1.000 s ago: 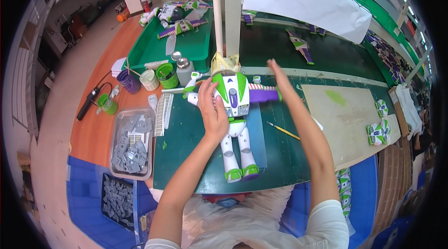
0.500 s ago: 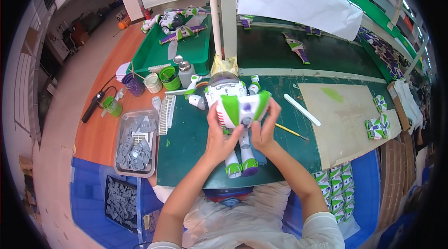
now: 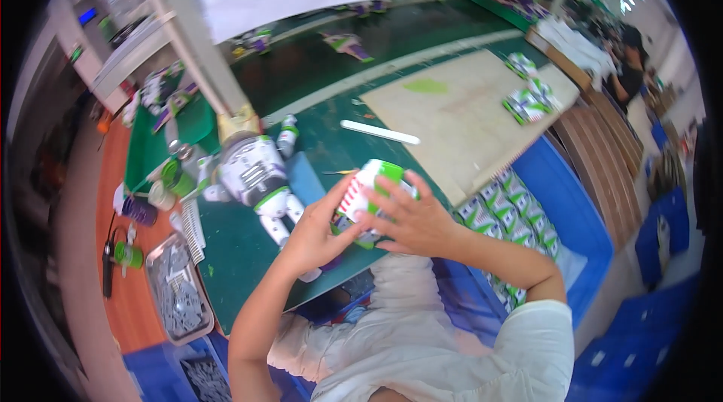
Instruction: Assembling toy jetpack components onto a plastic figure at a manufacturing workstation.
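Observation:
A white-and-green plastic toy part (image 3: 367,178) with red stripes, shaped like a figure's chest piece, is held above the bench's near edge. My left hand (image 3: 315,230) is closed round its left side. My right hand (image 3: 413,213) grips it from the right, fingers laid across its face. Left of my hands, a white toy figure (image 3: 252,167) with a dark waist lies on the green bench. Its feet are partly hidden by my left forearm and hand. A blue pad (image 3: 303,176) lies beside the figure, and a yellow brush (image 3: 337,172) shows just behind the part.
A white stick (image 3: 379,131) lies by a tan board (image 3: 452,112) bearing several painted parts (image 3: 529,102). At right, a blue bin (image 3: 584,251) holds rows of similar parts. Leftward are paint cups (image 3: 175,176), a metal tray (image 3: 181,293) of grey pieces and a green tray (image 3: 139,172).
My view has turned to the right. Both hands have carried the part off from over the figure, toward the right. My right fingers have spread across its face.

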Demonstrator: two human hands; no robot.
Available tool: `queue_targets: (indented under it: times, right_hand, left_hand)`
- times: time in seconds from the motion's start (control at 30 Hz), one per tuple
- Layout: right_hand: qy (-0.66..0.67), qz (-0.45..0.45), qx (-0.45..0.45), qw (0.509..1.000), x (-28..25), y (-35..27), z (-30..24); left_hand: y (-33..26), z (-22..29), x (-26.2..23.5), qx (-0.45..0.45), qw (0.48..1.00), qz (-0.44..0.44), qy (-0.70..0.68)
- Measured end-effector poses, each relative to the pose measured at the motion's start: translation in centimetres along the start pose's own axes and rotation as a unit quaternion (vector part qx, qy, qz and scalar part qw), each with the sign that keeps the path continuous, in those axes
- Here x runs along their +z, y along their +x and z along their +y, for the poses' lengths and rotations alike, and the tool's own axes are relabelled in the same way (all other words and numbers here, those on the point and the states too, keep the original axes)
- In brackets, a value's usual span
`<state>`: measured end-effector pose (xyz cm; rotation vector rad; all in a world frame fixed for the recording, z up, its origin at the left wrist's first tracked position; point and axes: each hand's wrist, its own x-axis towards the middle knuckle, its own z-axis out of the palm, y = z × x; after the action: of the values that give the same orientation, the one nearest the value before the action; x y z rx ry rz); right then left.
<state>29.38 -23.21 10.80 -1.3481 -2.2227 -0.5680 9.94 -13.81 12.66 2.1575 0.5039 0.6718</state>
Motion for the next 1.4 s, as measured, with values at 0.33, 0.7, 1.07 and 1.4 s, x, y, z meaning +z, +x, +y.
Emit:
queue_targets:
  times: [0.33, 0.7, 1.07, 1.4]
  right_hand:
    - [0.075, -0.121, 0.116, 0.983, -5.9, -12.9, -1.8]
    - [0.006, 0.110, 0.840, 0.531, -5.9, -44.9, 8.1]
    - [-0.135, -0.107, 0.936, 0.308, -2.5, -58.8, 8.9]
    - [-0.233, 0.089, 0.581, 0.775, -2.4, -34.3, 17.5]
  left_hand:
    - [5.0, 3.7, 10.7, -0.128, 0.909, -0.376, -0.125]
    - [7.8, 1.3, 13.6, -0.235, 0.905, -0.242, -0.258]
    - [8.8, -2.4, 6.9, -0.310, 0.919, -0.085, -0.227]
    - [11.3, -8.4, 1.0, -0.283, 0.947, -0.115, -0.100]
